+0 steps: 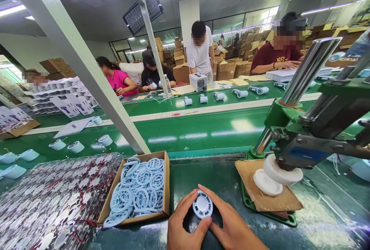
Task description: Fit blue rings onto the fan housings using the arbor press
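The round light-blue part (202, 205) is right of the ring box (167, 188), toward the wearer. Left hand (182, 223) and right hand (227, 219) pinch its rim between thumbs and fingers, presumably to steady it and leave the spoked face uncovered. Loose rings (141, 188) fill the box, apparently set open-topped for easy reach. Left of the box lie clear packs (52, 203), contents indistinct. Well right of it stands a green press (312, 147) with white pads (267, 183). Behind it, a slanting post (86, 61) partly blocks the green belt (185, 122).
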Motion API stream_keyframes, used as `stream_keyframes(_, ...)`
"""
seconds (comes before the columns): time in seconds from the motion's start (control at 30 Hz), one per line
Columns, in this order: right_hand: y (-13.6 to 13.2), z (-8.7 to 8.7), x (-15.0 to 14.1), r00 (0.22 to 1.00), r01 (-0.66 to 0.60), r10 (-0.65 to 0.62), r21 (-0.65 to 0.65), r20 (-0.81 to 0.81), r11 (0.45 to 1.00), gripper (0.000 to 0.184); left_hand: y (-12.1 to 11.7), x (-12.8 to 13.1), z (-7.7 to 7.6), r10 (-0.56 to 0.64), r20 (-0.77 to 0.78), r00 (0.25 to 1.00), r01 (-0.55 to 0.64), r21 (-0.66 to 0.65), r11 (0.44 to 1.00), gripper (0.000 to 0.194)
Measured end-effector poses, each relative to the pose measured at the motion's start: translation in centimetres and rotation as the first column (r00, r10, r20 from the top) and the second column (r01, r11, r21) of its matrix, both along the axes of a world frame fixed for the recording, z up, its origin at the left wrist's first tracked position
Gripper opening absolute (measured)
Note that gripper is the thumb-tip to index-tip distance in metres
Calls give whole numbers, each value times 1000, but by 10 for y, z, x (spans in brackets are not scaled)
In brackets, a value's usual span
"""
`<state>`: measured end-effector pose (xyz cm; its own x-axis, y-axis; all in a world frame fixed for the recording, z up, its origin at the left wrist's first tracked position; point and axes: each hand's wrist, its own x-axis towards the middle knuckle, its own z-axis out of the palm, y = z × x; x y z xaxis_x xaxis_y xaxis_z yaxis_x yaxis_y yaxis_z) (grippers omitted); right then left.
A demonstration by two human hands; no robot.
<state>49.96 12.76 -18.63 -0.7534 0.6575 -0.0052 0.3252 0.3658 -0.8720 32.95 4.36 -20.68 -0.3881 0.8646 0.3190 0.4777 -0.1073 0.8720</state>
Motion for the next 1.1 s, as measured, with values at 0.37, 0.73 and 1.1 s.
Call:
stream_keyframes(0.37,1,-2,0,1000,5,-5,-12,-2,1000,71,0,-2,-2,-14,13,1000,14,-20,1000,50)
stream_keyframes(0.73,1,-10,3,999,-14,14,4,-37,1000,73,-7,5,-5,76,-202,976,-81,-14,997,50)
stream_keyframes(1.1,-2,-10,5,1000,-6,6,-7,-9,1000,69,-8,2,-9,82,-410,909,-64,56,996,50)
